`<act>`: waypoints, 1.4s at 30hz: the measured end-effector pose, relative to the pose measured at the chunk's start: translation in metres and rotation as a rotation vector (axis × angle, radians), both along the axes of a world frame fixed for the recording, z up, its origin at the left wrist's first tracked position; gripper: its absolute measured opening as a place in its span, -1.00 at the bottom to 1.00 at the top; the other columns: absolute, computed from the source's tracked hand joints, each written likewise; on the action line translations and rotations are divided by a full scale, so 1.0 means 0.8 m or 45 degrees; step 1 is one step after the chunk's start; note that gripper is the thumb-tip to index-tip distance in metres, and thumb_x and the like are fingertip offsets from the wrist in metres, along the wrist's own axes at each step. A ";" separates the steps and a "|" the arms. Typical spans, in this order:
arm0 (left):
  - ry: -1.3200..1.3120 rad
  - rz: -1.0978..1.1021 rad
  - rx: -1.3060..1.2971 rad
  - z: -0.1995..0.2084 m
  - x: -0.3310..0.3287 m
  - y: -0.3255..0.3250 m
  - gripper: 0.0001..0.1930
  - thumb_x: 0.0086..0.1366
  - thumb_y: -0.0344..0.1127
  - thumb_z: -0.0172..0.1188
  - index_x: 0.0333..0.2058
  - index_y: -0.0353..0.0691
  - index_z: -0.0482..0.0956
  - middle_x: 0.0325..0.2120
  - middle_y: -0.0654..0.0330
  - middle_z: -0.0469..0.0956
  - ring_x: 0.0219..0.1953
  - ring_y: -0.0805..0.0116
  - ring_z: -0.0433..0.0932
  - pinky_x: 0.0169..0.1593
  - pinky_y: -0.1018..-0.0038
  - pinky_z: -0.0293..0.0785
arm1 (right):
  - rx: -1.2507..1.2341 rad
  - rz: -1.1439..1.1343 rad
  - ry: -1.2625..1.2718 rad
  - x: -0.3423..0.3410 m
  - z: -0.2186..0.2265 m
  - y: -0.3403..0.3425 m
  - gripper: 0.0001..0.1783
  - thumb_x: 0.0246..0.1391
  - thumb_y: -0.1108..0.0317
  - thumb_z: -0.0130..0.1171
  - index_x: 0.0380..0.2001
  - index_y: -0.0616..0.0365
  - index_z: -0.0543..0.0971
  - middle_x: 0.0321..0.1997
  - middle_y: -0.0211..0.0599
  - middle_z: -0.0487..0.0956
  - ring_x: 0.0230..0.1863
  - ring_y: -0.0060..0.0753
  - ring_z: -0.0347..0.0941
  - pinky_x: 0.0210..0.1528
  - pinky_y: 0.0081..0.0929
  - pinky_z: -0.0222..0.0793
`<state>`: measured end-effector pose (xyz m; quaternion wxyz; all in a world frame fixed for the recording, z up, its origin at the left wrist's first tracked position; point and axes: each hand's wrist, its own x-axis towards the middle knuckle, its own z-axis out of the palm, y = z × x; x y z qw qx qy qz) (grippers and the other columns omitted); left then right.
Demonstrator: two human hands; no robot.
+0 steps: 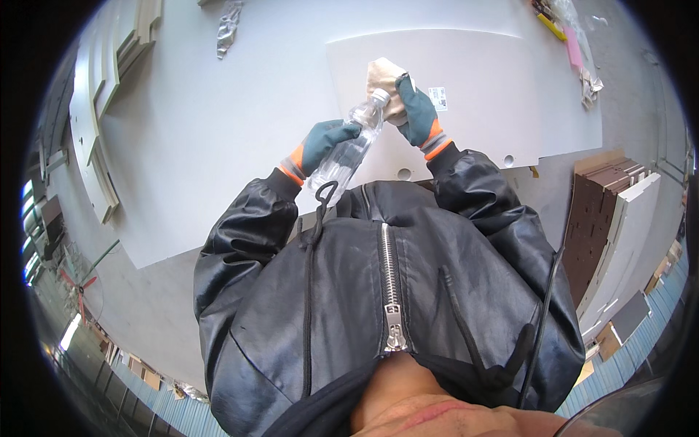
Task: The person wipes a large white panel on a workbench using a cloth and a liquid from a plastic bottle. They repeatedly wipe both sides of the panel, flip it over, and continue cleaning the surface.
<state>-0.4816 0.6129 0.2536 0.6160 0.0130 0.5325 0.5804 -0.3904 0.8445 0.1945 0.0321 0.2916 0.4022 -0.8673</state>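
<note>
My left hand (pixel 326 143), in a dark green glove with an orange and grey cuff, is closed round a clear plastic bottle (pixel 353 149). The bottle tilts, its white cap (pixel 380 96) up and to the right. A beige cloth (pixel 384 79) is gripped in my right hand (pixel 419 113), gloved alike, just beside the cap. Whether the cloth touches the cap, I cannot tell. Beneath both hands lies a pale flat panel (pixel 480 80) with a small white label (pixel 437 99) and round holes near its near edge.
Stacked pale boards (pixel 95 116) stand at the left of the white work surface (pixel 196 146). Brown and white panels (pixel 597 211) are stacked at the right. Crumpled clear plastic (pixel 228 29) lies at the far side; a yellow-handled tool (pixel 551 28) and scraps sit far right.
</note>
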 end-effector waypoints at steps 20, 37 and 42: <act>-0.486 0.268 -0.047 0.037 0.075 0.149 -0.56 0.50 -0.11 0.08 0.06 -0.44 0.48 -0.28 -0.01 0.68 -0.36 0.23 0.72 -0.23 0.28 0.77 | -0.048 0.210 -0.016 0.061 -0.031 0.149 -0.28 0.32 -0.28 0.03 0.05 0.25 0.52 -0.10 -0.24 0.58 -0.15 -0.47 0.54 -0.20 -0.52 0.54; -0.482 0.297 0.064 0.047 0.090 0.167 -0.68 0.48 -0.28 0.12 0.06 -0.39 0.53 -0.23 0.06 0.70 -0.32 0.36 0.73 -0.23 0.48 0.75 | -0.169 0.430 0.177 0.057 -0.042 0.180 -0.34 0.46 -0.14 -0.15 0.07 0.35 0.50 -0.12 -0.15 0.65 -0.08 -0.35 0.65 -0.05 -0.48 0.61; -0.220 0.229 -0.017 0.047 0.099 0.166 -0.69 0.47 -0.23 0.14 -0.01 -0.37 0.58 -0.27 0.10 0.71 -0.33 0.42 0.71 -0.23 0.54 0.69 | -0.262 0.490 0.236 0.057 -0.045 0.180 -0.32 0.46 -0.14 -0.17 0.12 0.36 0.48 -0.07 -0.12 0.64 -0.07 -0.33 0.64 -0.01 -0.46 0.60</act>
